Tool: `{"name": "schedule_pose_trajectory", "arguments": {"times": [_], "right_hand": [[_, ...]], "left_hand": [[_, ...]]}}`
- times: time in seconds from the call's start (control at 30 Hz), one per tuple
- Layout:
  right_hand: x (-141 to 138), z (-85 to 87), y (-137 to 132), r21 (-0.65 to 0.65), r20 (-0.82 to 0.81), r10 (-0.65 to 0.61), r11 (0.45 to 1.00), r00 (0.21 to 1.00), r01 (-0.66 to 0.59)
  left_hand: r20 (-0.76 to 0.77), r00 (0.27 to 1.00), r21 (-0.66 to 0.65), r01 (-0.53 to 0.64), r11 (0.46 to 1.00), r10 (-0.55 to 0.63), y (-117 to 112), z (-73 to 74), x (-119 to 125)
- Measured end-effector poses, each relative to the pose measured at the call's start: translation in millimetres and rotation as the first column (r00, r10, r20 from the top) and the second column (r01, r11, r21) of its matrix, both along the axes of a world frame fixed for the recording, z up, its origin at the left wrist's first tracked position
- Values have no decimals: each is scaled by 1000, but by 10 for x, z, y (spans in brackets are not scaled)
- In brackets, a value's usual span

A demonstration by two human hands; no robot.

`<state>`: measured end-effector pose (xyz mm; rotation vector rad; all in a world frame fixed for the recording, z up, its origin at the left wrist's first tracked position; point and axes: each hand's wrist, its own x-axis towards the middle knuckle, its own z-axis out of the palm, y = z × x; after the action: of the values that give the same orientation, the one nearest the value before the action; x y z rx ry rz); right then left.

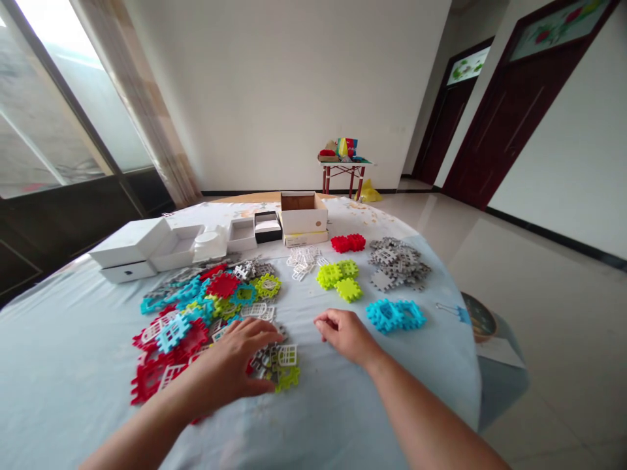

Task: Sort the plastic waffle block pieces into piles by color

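My left hand reaches over the right edge of a mixed pile of interlocking plastic tiles, fingers spread and open. Between its thumb and fingers lie grey tiles, a lime green tile and a white lattice window piece. Red tiles and blue tiles spread to its left. My right hand rests near the table's middle with its fingers curled closed; whatever is inside, if anything, is hidden. Close to it are stacked blue tiles and lime green tiles.
Grey tiles, red tiles and white window pieces form separate groups. Open boxes and a white box line the far side. The round table's cloth drops off at right, beside a stool.
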<state>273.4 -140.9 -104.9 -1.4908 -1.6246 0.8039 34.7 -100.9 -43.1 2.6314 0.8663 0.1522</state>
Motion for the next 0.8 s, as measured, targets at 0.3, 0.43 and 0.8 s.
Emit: {"name": "schedule_pose_trajectory", "arguments": {"times": [0.3, 0.43, 0.8], "right_hand": [[0, -65, 29, -7, -48, -1, 1000, 999, 0], [2, -71, 43, -3, -70, -5, 1000, 998, 4], [-25, -4, 50, -26, -20, -49, 998, 999, 48]], "left_hand": [[-56, 998, -25, -13, 1000, 11, 195, -78, -83], [-27, 998, -45, -51, 998, 50, 268, -80, -86], [296, 930, -133, -187, 973, 219, 557, 179, 636]]}}
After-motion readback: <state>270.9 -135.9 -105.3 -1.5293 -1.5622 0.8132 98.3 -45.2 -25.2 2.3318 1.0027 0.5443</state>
